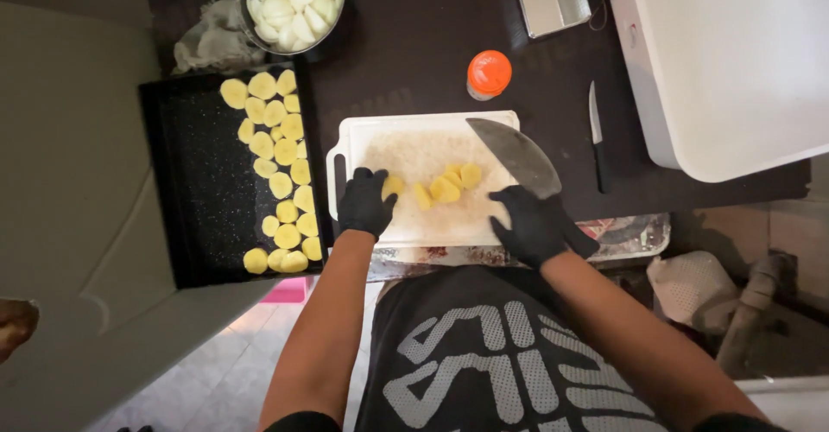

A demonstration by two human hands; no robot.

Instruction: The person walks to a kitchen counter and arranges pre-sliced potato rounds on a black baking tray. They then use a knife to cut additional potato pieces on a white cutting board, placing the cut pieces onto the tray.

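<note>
Two gloved hands work at a white cutting board [380, 134]: right hand [537, 225] fingers clamped on a cleaver [516, 155], left hand [366, 203] fingers curled on potato pieces [445, 188]; left of it, a tray [194, 190] half-filled with slices [281, 151].

black gloves on left hand [366, 203] and right hand [535, 223] — black top, grey mesh lettering

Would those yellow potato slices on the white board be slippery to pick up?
Probably a bit: the potato slices look freshly cut and moist. They seem stiff, not floppy, and being flat they likely stay put on the cutting board rather than roll.
</note>
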